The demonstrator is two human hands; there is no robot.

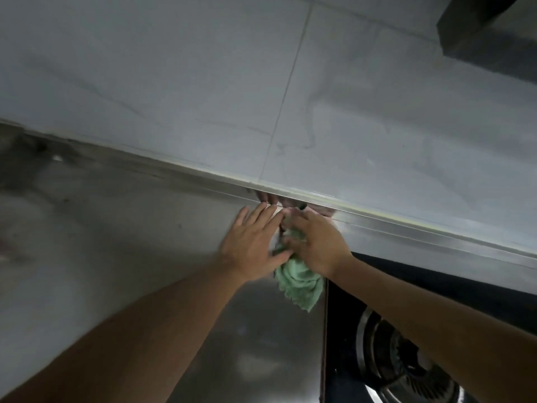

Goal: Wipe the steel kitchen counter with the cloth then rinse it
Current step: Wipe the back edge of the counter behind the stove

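Note:
A crumpled green cloth (pixel 299 283) lies on the steel counter (pixel 116 242) close to its back edge, beside the stove. My right hand (pixel 316 245) lies on top of the cloth and presses it down, with the fingers bent over its far end. My left hand (pixel 252 242) lies flat on the counter just left of the cloth, fingers straight and pointing at the wall, the thumb touching the cloth's edge. Part of the cloth is hidden under both hands. The picture is blurred around the fingers.
A raised steel lip (pixel 377 225) runs along the back of the counter under a grey tiled wall (pixel 203 82). A black glass stove with a burner (pixel 406 362) sits to the right. A dark hood corner (pixel 488 33) hangs top right.

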